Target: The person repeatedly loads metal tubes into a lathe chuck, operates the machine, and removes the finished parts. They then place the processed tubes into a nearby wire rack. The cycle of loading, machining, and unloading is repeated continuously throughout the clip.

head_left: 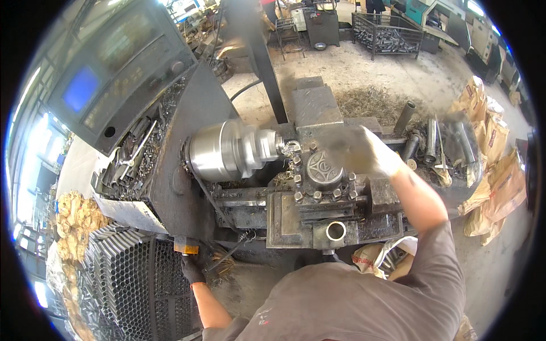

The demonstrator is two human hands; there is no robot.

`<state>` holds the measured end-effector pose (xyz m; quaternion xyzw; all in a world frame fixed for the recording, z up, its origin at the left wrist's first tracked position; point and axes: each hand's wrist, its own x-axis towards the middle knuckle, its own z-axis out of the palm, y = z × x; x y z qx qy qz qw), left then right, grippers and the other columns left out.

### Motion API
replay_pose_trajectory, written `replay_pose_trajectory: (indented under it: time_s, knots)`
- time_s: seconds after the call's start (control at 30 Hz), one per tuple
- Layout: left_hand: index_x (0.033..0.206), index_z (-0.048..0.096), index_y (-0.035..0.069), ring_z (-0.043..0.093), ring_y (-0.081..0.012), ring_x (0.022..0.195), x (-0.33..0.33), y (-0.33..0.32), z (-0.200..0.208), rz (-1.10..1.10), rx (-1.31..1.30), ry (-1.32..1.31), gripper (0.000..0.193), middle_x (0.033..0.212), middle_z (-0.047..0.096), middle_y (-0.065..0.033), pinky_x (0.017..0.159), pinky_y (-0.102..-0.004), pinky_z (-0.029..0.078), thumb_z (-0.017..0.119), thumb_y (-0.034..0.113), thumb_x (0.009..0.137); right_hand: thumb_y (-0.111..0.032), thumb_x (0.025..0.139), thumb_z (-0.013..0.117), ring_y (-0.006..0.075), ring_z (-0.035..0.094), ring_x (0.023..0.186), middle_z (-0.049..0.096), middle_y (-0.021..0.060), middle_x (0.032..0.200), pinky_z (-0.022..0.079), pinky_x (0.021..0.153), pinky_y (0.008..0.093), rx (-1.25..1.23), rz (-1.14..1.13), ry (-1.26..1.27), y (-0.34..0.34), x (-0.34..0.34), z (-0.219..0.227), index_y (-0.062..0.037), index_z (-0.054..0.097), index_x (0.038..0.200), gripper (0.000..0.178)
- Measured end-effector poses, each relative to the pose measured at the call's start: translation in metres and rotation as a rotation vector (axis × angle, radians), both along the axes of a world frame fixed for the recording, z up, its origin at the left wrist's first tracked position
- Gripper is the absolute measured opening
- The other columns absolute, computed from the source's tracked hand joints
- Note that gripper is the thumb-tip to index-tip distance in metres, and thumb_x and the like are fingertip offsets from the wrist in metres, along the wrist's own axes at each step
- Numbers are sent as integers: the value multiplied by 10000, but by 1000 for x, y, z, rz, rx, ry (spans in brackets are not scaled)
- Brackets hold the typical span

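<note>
My left hand [193,270], in a dark glove with an orange cuff, is low beside the lathe, just under an orange-yellow block [186,248]. Its fingers are mostly hidden, so its grip is unclear. Stretched across the lathe, my right arm brings my right hand [376,152], in a pale glove with dark fingers, to the right of the round-capped tool post [325,169]. A dark blur covers those fingers and whatever they touch. Left of the tool post is the shiny lathe chuck [215,151], holding a short metal workpiece [278,142] with curled shavings at its end.
A short upright tube [335,231] stands at the carriage's front. Stacked metal tubes [122,278] fill a rack at lower left. Tools and shavings lie in a tray [128,207] below the control panel [108,68]. Paper sacks [500,187] line the right side; shavings [372,111] heap behind.
</note>
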<state>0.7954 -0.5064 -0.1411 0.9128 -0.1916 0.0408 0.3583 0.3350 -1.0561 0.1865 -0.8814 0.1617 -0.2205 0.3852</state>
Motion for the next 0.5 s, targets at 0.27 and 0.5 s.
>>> replay_pose_trajectory:
  time_s: [0.27,0.5]
  knots:
    - [1228,620,46,600,-179,786,-125,-25,-76,172,-629,665,343,988,645,-58,672,-334,535,687,322,1036,-531,1007,671,286,658,1310,707,110,1430,515,1118,436,50,100,946,-51,155,-3,-126,687,1429,586]
    - [1086,661,23,656,-211,778,-174,44,-141,-608,714,-151,281,976,670,-94,692,-374,566,728,266,961,-395,1066,590,255,644,1340,699,157,1431,478,1139,392,612,196,600,-68,167,-40,-134,626,1497,505]
